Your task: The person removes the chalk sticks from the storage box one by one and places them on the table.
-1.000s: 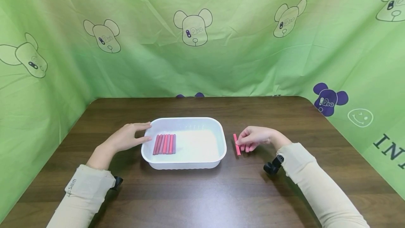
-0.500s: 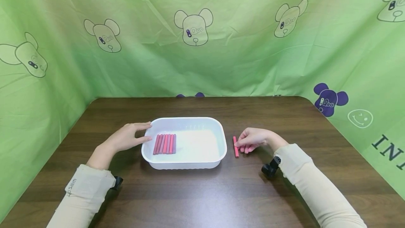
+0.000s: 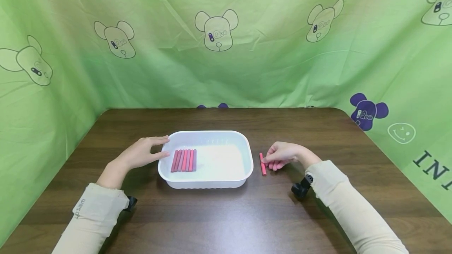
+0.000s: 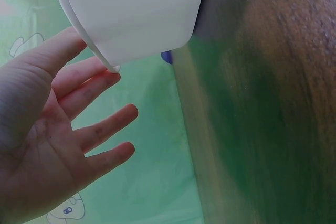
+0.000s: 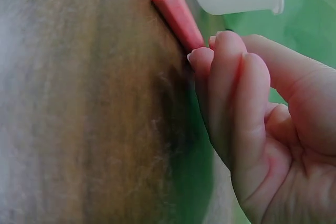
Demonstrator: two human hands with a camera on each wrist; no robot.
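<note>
The red stick [image 3: 263, 167] is a straight, slim prism with flat facets, a matt surface and a blunt polygonal end. The tray [image 3: 206, 184] is white, smooth and plastic-looking, with rounded corners and a projecting rim. Inside, at its left end, a row of sticks [image 3: 184, 160] in red and mauve lies side by side. The bench [image 3: 226, 214] has a dark wood grain; behind it hangs a creased green cloth [image 3: 261, 69].

Right hand [image 3: 282, 154]: thumb and fingers pinch the red stick near mid-length, both ends protruding, just right of the tray. Bench contact cannot be determined. Left hand [image 3: 143, 153]: fingers extended, ungripped, thumb and fingertips touching the tray's left rim.
</note>
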